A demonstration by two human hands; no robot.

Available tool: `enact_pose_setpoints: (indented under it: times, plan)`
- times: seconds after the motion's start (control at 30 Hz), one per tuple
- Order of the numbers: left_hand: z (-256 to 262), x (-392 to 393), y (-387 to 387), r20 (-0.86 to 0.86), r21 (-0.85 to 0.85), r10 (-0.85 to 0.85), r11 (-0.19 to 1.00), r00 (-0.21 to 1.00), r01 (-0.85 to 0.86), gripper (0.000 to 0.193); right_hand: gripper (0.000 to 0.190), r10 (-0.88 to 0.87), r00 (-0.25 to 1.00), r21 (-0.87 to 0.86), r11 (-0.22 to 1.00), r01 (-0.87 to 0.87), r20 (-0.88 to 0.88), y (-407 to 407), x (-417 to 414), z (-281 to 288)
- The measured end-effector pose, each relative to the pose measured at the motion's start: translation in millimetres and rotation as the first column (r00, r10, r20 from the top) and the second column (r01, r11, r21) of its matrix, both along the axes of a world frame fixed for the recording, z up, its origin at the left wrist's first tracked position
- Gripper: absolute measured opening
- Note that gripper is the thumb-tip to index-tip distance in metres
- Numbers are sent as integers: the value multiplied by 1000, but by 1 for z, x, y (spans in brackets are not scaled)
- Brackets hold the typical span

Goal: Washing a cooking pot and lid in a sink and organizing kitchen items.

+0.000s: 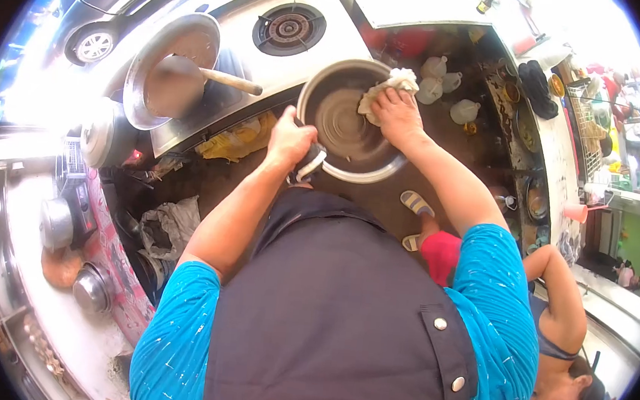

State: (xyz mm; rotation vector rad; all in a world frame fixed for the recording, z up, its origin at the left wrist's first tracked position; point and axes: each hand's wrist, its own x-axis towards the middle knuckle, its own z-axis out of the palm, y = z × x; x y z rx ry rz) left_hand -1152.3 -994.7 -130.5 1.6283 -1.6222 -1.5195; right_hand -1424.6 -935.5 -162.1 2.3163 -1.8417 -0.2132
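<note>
A round metal pot (342, 118) is held out in front of me, its open mouth towards me. My left hand (292, 141) is closed around the dark handle on the pot's near left side. A crumpled pale cloth (400, 81) lies under the fingers of my right hand (397, 116), which presses it to the inner wall at the right rim. Ring-shaped marks show on the pot's inside bottom. The palm side of both hands is hidden.
A gas burner (289, 28) is on the stove top beyond the pot. Left of it stands a large pan (198, 32) with a wooden-handled ladle (230, 81). Plastic jugs (431, 89) sit on the floor. Another person (559, 309) is close on my right.
</note>
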Motion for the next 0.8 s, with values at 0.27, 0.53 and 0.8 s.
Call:
enact_pose_setpoints:
  times: [0.27, 0.53, 0.8]
  plan:
    - [32, -46, -97, 33, -307, 1, 952, 999, 10, 48, 46, -200, 242, 154, 968, 197, 950, -72, 89, -9]
    - [58, -47, -186, -66, -188, -28, 982, 997, 15, 43, 51, -17, 984, -244, 968, 61, 179, -174, -34, 54]
    - [87, -40, -260, -54, -276, 79, 957, 995, -91, 43, 51, 520, 778, 82, 811, -579, 353, -276, -16, 77]
